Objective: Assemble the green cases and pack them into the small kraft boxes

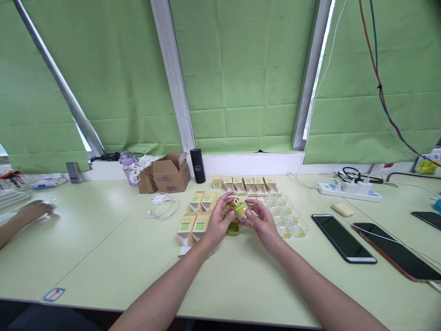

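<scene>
Between my left hand (pixel 221 219) and my right hand (pixel 261 221) is a small green case (pixel 241 210) with a loop on top and a clear front with something yellow in it. Both hands have their fingers curled round it, one from each side. Just below them on the table sits another green piece (pixel 233 229), partly hidden by my left hand. To the right stand several clear plastic covers (pixel 286 216) with yellow spots. Left of my hands are open small cartons (pixel 193 225) with green labels. A row of similar cartons (pixel 250 186) stands behind.
At the back left are a brown cardboard box (pixel 171 174), a black bottle (pixel 197 166) and a coiled white charger cable (pixel 163 206). Phones (pixel 343 238) lie at right, below a power strip (pixel 349 191). Another person's hand (pixel 34 211) rests on the table's far left.
</scene>
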A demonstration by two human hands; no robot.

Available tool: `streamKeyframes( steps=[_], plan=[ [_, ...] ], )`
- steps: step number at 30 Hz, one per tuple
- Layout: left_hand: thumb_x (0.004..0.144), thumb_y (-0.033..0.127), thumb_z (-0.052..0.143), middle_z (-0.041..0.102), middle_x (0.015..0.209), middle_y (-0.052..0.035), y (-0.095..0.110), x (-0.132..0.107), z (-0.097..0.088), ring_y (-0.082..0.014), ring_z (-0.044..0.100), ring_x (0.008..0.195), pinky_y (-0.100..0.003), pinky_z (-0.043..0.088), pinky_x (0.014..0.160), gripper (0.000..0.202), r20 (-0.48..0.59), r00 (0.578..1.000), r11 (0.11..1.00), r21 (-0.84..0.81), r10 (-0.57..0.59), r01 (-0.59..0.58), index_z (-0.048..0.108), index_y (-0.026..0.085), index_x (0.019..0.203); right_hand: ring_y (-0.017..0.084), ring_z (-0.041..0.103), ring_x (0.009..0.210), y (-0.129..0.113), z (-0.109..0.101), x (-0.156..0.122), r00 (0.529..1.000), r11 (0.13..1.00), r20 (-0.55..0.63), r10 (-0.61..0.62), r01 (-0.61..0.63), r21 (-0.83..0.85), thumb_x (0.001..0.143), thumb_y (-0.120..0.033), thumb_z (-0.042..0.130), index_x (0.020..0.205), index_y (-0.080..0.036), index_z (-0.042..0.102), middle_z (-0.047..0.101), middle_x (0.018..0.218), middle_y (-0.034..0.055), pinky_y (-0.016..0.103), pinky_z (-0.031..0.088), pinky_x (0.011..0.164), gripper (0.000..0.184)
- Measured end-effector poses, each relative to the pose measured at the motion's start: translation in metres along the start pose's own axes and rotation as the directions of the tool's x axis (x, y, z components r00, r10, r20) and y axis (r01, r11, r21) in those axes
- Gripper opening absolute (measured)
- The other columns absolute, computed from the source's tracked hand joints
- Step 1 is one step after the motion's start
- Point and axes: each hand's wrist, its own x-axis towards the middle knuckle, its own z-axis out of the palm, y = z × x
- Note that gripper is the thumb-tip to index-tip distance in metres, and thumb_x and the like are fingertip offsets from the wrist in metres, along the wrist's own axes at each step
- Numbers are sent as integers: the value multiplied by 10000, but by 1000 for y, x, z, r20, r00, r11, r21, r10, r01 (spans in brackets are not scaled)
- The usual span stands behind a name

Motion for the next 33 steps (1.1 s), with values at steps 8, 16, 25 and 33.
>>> streamKeyframes(
  steps=[8,16,25,33],
  plan=[
    [962,373,751,657,1350,-113,12,-4,4,-284,606,1296,-420,503,1079,432,-20,998,990,131,55,-52,587,259,1346,249,735,989,-3,4,-3,999,999,18,-46,46,21,756,-505,945,1210,-328,676,710,1144,35,462,655,929,557],
    [898,260,803,652,1376,-90,5,-7,8,-288,627,1277,-446,526,1082,472,-34,999,967,255,40,-30,643,292,1341,237,749,928,-3,7,-3,999,999,9,-35,35,17,746,-508,945,1193,-341,711,713,1163,39,425,634,888,532],
    [908,263,799,660,1375,-95,4,-7,8,-274,641,1237,-449,534,1067,441,-45,999,966,258,22,-10,664,278,1327,211,748,863,0,3,1,999,999,6,-35,36,-26,742,-539,944,1148,-316,719,722,1130,29,418,645,880,516],
    [881,221,809,667,1362,-89,3,-8,10,-261,656,1208,-427,547,1049,474,-89,996,960,281,27,-1,675,285,1331,218,762,907,3,3,1,1000,998,13,-28,28,59,780,-532,932,1181,-311,722,750,1104,26,370,646,843,503]
  ],
)
